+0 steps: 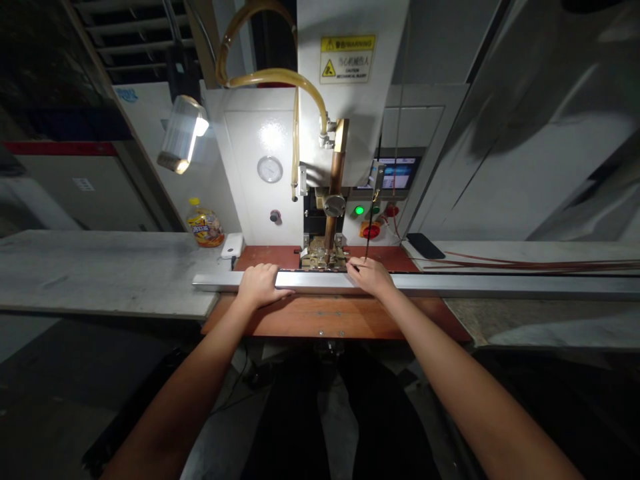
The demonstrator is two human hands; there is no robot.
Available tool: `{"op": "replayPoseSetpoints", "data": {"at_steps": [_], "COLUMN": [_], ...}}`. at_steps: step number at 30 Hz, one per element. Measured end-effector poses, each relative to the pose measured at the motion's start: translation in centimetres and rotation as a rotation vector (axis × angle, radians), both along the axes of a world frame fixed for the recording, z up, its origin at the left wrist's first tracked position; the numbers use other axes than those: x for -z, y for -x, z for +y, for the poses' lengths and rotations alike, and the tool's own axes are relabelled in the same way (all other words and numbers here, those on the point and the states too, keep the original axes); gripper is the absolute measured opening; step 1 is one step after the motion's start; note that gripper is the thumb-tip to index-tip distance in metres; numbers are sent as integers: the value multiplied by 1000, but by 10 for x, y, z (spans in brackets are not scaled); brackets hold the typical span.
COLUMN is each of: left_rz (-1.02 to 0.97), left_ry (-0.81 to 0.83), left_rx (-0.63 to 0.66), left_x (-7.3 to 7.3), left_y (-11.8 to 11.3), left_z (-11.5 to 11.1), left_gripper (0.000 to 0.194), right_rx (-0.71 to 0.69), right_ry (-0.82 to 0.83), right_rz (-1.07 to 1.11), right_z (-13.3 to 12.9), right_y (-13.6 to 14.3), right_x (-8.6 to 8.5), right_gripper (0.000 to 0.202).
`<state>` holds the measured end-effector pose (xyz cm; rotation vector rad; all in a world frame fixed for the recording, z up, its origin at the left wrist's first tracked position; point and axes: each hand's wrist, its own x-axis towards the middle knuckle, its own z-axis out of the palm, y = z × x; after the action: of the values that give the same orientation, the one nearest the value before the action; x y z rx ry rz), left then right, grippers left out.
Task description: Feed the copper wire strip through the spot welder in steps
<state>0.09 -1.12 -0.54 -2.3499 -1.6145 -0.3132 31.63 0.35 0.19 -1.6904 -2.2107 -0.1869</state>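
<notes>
Because the metal bar (pixel 315 281) is far longer than the reddish board (pixel 300 317), it probably needs the benches at either side for support: it lies parallel to the board's front edge, its left end over the right edge of the grey left bench (pixel 100 267). It sits just in front of the metal fixture (pixel 320 257) under the copper-coloured rod (pixel 337 167), seemingly held there to stay aligned. The left hand (pixel 259 283) grips the bar from above, thumb stretched along its front, likely to steady it. The right hand (pixel 371 275) rests at the bar, fingers bent toward the rod's tip; whether they pinch anything, I cannot tell. Both forearms (pixel 200 380) reach forward, converging.
</notes>
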Motion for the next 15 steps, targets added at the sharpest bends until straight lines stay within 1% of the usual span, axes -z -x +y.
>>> {"op": "replayPoseSetpoints", "data": {"at_steps": [6, 15], "left_rz": [-31, -64], "left_ry": [-8, -50], "left_rx": [-9, 0], "left_x": [3, 8], "left_y": [-1, 0], "left_z": [-3, -7], "left_gripper": [71, 70], "right_rx": [-31, -68], "right_ry": [-87, -147], "right_rz": [13, 36], "right_z": [-2, -5], "right_y": [-2, -4], "right_x": [6, 10], "right_gripper": [32, 33]}}
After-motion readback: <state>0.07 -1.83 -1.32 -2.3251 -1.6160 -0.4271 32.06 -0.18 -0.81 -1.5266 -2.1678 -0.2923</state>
